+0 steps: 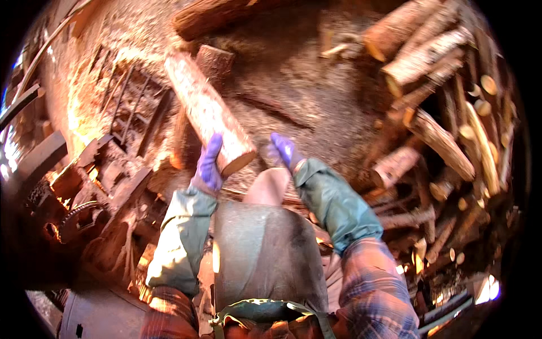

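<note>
The log runs up-left from the left hand, which grips its near end. The right hand (spread, holding nothing) hovers just right of it.

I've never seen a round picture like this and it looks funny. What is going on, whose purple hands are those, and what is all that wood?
The picture is round because the camera has a very wide lens and sits on a person's head, looking down. So the arms coming up from the bottom are that person's own.

The hands look purple because they wear purple gloves, with long green cuffs over checked sleeves. The left hand is against the near end of a split log, a long piece with pale cut wood showing. The right hand is open beside it, holding nothing.

On the right is a big pile of logs. On the left is a dark metal machine with wheels and bars. The ground is covered in sawdust and bark.
</note>
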`<state>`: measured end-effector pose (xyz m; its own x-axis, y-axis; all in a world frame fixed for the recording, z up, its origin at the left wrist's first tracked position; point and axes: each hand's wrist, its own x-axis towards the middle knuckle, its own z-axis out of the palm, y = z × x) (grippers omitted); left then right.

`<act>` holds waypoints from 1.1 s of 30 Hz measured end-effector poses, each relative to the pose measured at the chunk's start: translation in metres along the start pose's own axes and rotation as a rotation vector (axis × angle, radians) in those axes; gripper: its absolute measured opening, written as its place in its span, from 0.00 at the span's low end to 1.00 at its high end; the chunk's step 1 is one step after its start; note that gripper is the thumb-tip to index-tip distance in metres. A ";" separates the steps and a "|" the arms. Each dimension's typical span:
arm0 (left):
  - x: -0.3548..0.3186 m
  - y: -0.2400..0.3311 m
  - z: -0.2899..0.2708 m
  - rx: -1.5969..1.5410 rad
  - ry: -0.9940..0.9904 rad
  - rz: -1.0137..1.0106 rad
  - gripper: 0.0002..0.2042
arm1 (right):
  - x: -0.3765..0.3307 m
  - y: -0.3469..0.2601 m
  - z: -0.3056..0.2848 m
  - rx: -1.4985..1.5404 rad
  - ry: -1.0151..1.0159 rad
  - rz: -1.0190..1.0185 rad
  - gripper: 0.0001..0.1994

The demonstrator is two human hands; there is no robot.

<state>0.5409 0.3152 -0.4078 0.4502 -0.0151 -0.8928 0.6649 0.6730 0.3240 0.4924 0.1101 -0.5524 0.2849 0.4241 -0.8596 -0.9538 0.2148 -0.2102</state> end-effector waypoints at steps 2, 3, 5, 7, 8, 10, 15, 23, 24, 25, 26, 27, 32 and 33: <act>-0.058 -0.035 0.028 0.166 -0.069 0.029 0.30 | -0.058 0.045 -0.009 0.396 -0.014 0.164 0.34; -0.082 -0.044 0.046 0.284 -0.107 0.093 0.30 | -0.082 0.048 -0.002 0.451 -0.028 0.148 0.35; -0.149 -0.066 0.081 0.299 -0.290 -0.125 0.29 | -0.140 0.045 0.012 0.567 -0.085 0.144 0.39; -0.193 -0.109 0.061 0.185 -0.180 -0.198 0.30 | -0.175 0.041 0.027 0.830 -0.443 0.023 0.42; -0.226 -0.114 0.081 0.237 -0.099 -0.359 0.30 | -0.195 0.043 0.017 0.887 -0.451 -0.039 0.42; -0.279 -0.138 0.114 0.319 -0.032 -0.532 0.31 | -0.244 0.054 -0.008 0.978 -0.486 -0.161 0.42; -0.360 -0.222 0.124 0.775 -0.303 -0.644 0.32 | -0.414 0.110 -0.065 1.248 -0.378 -0.297 0.37; -0.495 -0.369 0.189 1.318 -0.621 -0.338 0.43 | -0.622 0.200 -0.136 1.418 -0.704 -0.795 0.32; -0.519 -0.381 0.210 1.477 -0.687 -0.358 0.44 | -0.645 0.211 -0.139 1.394 -0.487 -0.885 0.29; -0.524 -0.397 0.209 1.585 -0.799 -0.364 0.44 | -0.653 0.237 -0.142 1.379 -0.307 -0.912 0.27; -0.527 -0.405 0.215 1.649 -0.883 -0.323 0.45 | -0.708 0.237 -0.155 1.238 -0.067 -1.024 0.32; -0.510 -0.411 0.201 1.656 -1.035 -0.275 0.45 | -0.765 0.234 -0.166 1.081 0.149 -1.108 0.37; -0.659 -0.613 0.293 1.482 -1.654 -0.294 0.40 | -1.031 0.332 -0.261 0.625 0.783 -1.631 0.39; -0.672 -0.640 0.285 1.522 -1.838 -0.183 0.36 | -1.087 0.367 -0.273 0.509 0.947 -1.645 0.39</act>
<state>-0.0169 -0.3159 0.0739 -0.3505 -0.9281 -0.1254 0.1527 -0.1888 0.9701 -0.1939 -0.5123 0.1775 0.4184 -0.9078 0.0299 0.2990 0.1066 -0.9483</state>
